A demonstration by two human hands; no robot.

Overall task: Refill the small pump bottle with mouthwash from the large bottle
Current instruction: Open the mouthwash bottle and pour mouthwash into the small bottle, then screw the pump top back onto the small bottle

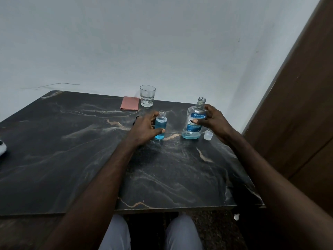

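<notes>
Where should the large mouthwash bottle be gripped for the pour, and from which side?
Grip the large bottle around its labelled middle, coming from the person's right, as the right hand does. It stands upright, neck uncapped, with only a little liquid at the base. The small bottle stands to its left, so tipping that way should be easy.

Left hand (144,129), right hand (214,121) and forearms (100,177) are bare; trousers (117,233) are light grey.

Dim, even light; wide-angle bending at edges; slightly soft focus.
</notes>
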